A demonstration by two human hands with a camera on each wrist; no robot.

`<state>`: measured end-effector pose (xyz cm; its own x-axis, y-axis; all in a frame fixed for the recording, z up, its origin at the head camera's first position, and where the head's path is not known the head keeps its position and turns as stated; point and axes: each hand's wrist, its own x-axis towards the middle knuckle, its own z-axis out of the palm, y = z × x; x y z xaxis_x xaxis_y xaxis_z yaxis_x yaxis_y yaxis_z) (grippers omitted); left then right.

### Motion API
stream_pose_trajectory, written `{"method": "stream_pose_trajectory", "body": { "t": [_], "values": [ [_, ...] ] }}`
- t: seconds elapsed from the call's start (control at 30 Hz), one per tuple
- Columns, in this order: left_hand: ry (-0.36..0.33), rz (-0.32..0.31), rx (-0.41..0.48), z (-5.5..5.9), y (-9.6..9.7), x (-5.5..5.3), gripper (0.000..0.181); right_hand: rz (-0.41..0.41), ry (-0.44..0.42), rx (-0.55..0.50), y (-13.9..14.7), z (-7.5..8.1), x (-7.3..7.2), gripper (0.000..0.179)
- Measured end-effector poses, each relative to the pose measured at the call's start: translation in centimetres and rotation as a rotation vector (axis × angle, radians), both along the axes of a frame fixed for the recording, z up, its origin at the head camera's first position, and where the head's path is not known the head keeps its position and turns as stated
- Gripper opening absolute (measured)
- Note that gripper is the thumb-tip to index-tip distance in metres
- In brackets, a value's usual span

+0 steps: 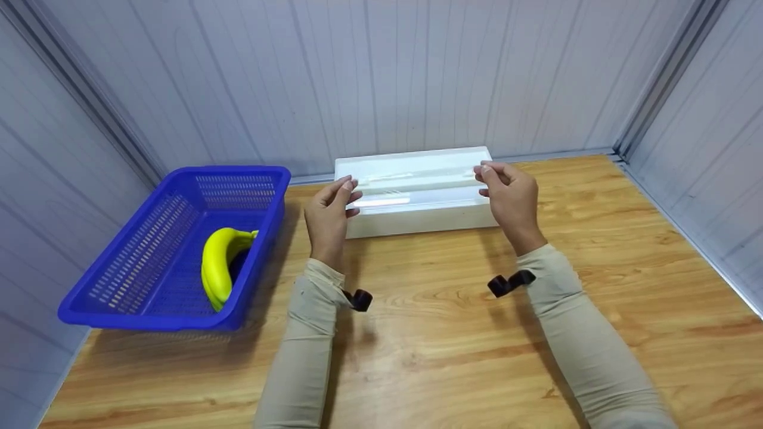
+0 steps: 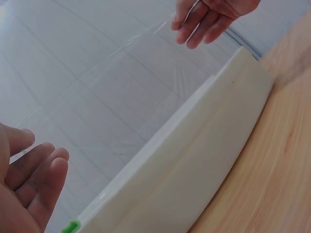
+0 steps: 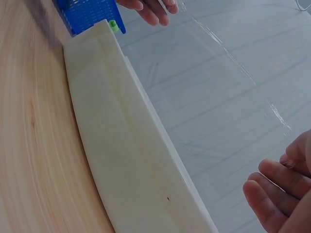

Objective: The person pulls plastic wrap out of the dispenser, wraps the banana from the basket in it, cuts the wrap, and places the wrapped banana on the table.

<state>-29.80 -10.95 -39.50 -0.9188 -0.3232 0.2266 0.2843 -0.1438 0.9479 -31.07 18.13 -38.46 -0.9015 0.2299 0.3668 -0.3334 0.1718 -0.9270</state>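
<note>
A long white cling film dispenser box (image 1: 420,221) sits on the wooden table close to the back wall. Clear cling film (image 2: 141,82) rises out of it as a thin see-through sheet, its free edge stretched between both hands. At the left end of that edge, my left hand (image 1: 328,217) pinches the film between thumb and index finger, the other fingers loosely bent. My right hand (image 1: 515,199) pinches the opposite end the same way. Both hands are raised over the box's front. A small green piece (image 3: 113,25) shows at the box's left end.
On the left stands a blue plastic basket (image 1: 170,322) with yellow bananas (image 1: 217,268) inside, next to a dark thing they partly cover. Pale panel walls (image 1: 405,77) close off the back and both sides of the wooden table (image 1: 429,357).
</note>
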Motion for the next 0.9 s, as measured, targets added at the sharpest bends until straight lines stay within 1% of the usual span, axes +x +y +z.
{"method": "stream_pose_trajectory", "body": {
  "t": [0.2, 0.27, 0.47, 0.7, 0.8, 0.9],
  "values": [
    [0.022, -0.005, 0.018, 0.3, 0.1, 0.2, 0.021, 0.016, -0.018, -0.042, 0.0, 0.2, 0.0, 0.028],
    [0.038, -0.010, 0.024, 0.3, 0.1, 0.2, 0.021, 0.020, -0.020, -0.051, 0.0, 0.3, 0.0, 0.028],
    [0.089, -0.016, 0.007, 0.5, -0.1, 0.5, 0.021, 0.038, -0.008, -0.072, 0.0, 0.6, 0.2, 0.027],
    [0.090, -0.023, 0.018, 0.9, -0.1, 0.7, 0.022, 0.044, 0.012, -0.078, -0.1, 1.0, 0.5, 0.028],
    [0.111, -0.024, 0.028, 0.9, 0.0, 0.8, 0.021, 0.052, 0.012, -0.111, -0.2, 1.3, 0.6, 0.029],
    [0.135, -0.022, 0.038, 0.8, 0.0, 0.8, 0.020, 0.079, -0.002, -0.181, -0.2, 1.5, 0.9, 0.026]
  ]
}}
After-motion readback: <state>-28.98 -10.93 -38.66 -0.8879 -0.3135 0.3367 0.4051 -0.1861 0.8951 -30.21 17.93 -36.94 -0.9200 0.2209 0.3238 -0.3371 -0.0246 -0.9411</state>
